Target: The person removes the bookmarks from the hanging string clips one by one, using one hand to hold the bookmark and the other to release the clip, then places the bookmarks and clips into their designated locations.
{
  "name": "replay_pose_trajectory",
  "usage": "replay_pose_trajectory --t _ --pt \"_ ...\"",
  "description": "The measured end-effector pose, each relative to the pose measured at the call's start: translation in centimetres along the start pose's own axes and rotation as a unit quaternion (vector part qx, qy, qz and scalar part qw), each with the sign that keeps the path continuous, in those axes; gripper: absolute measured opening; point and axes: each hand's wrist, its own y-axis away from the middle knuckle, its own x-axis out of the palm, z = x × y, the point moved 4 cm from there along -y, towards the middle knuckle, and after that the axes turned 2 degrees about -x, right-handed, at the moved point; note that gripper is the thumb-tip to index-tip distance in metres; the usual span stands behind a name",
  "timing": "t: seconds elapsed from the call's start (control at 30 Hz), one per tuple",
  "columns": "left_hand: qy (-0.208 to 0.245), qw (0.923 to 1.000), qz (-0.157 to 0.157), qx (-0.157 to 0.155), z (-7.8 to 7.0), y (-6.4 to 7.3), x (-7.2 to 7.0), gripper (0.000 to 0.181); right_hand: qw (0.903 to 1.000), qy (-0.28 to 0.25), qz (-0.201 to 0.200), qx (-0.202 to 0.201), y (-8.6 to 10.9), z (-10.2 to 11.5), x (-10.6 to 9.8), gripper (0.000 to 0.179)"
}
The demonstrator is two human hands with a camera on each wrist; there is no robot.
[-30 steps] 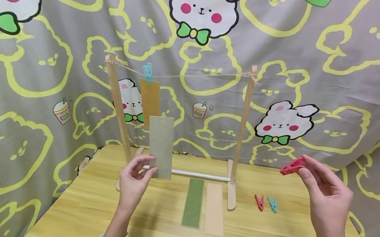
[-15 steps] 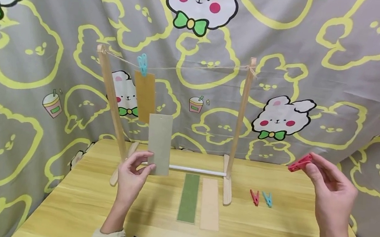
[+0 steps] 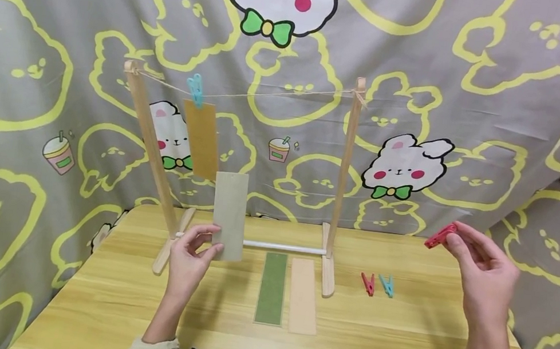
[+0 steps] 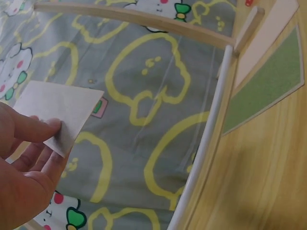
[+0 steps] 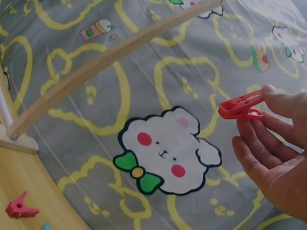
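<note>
My left hand [image 3: 192,259] pinches a grey rectangular card [image 3: 230,215] near its lower left edge and holds it upright above the table. In the left wrist view the thumb lies on the card's face [image 4: 57,105], fingers behind it. Out to the right, my right hand [image 3: 486,273] holds a red clothespin [image 3: 440,236] between thumb and fingers, clear of the table; the right wrist view shows the clothespin [image 5: 240,106] gripped by its handle ends. A mustard card [image 3: 202,141] hangs from the string [image 3: 273,94] under a blue clothespin [image 3: 196,89], behind and above the grey card.
A wooden frame with a left post [image 3: 150,148], a right post [image 3: 345,170] and a white bottom rod [image 3: 282,247] stands on the table. Before it lie a green card [image 3: 272,289] and a peach card [image 3: 304,296]. Right of these are a red clothespin [image 3: 368,284] and a blue clothespin [image 3: 386,285].
The head view has shifted, so the frame and table things appear farther left. Both hands keep hold of the card and the clothespin; the grey card sits slightly lower against the mustard one.
</note>
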Motion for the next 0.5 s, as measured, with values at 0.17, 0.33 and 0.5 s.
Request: replay_pose_trajectory --t 0.17,0.33,0.5 --pt "-0.009 0.9996 0.0 -0.027 0.8 0.2 0.3 0.038 0.9994 0.019 -0.013 0.028 -0.3 -1.0 -0.6 0.032" --pt "-0.014 0.9994 0.0 -0.033 1.4 0.4 0.5 0.037 0.998 0.043 -0.016 0.044 -0.4 -1.8 -1.3 0.031" --pt "-0.015 0.999 0.005 -0.041 1.8 0.7 0.7 0.037 0.9939 0.093 -0.003 0.059 -0.6 -2.6 -2.0 0.032"
